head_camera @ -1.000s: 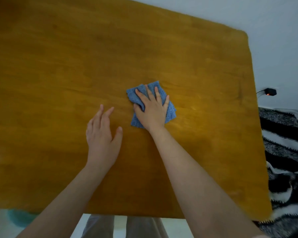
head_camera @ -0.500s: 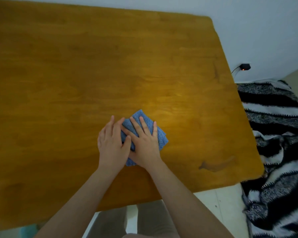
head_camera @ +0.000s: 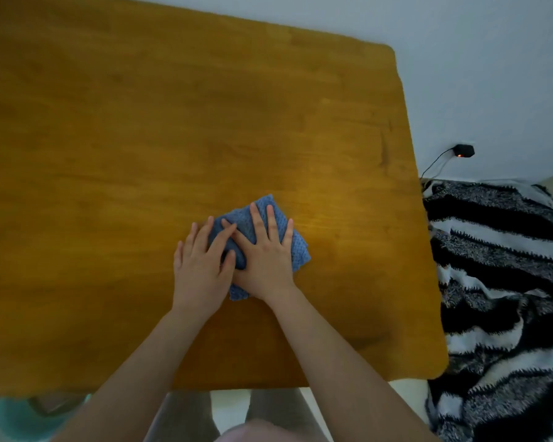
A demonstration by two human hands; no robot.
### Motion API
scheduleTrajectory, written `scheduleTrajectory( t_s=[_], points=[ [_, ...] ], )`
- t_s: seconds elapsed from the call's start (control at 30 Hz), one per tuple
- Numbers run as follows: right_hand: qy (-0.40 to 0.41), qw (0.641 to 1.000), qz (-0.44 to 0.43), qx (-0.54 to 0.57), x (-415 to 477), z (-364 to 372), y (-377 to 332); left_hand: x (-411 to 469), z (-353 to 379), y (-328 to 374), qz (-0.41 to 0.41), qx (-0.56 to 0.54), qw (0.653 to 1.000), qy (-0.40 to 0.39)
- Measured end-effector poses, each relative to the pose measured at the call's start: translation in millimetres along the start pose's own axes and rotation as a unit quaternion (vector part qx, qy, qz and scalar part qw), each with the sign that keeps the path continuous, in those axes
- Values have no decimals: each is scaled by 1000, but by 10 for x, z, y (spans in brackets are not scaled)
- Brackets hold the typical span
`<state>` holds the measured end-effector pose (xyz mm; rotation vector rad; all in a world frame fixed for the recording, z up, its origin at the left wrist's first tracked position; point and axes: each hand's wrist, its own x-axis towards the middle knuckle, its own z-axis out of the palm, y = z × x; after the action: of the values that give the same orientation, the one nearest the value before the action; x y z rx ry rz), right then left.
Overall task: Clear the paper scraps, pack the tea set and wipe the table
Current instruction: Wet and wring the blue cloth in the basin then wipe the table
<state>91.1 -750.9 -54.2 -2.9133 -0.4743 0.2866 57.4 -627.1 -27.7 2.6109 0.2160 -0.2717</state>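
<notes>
Hands: I see both pressed flat on the blue cloth (head_camera: pixel 300 253), the left hand (head_camera: pixel 201 269) and right hand (head_camera: pixel 264 260) side by side and touching
Near edge: the wooden table (head_camera: pixel 141 138) ends just under the forearms, with a band of bare wood between it and the cloth
Right edge: it slants down a little way to the right of the cloth, and its far corner is rounded, up against the wall (head_camera: pixel 460 59)
Room to move: I have wide bare wood to the left and away beyond the fingertips, and only a narrower strip to the right
Off the right edge: a black-and-white striped blanket (head_camera: pixel 498 266) lies just beside the table; above it on the wall sits a black plug (head_camera: pixel 464 150) with an orange light
Below the near edge: the person's legs (head_camera: pixel 186 416) and a teal thing (head_camera: pixel 10 419), too blurred for me to name
Left hand: fingers (head_camera: pixel 219 240) straight and slightly spread, gripping nothing; the inner ones lie on the cloth's left part, the outer ones on bare wood
Right hand: palm down on the middle of the cloth, fingers (head_camera: pixel 257 218) straight and fanned, nothing pinched; its forefinger meets the left fingertips
Cloth: folded and flat on the table, right of centre and nearer the near edge, its corners showing past the right hand
</notes>
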Motion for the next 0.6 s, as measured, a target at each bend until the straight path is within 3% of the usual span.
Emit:
scheduleTrajectory(
  t_s=[0.3,0.6],
  points=[
    [-64,986,-154,-7,228,3,-301,-316,-44,-187,-67,96,987,113],
    [-64,960,-274,-16,-282,193,-778,-974,-131,-453,-149,135,971,130]
  ],
)
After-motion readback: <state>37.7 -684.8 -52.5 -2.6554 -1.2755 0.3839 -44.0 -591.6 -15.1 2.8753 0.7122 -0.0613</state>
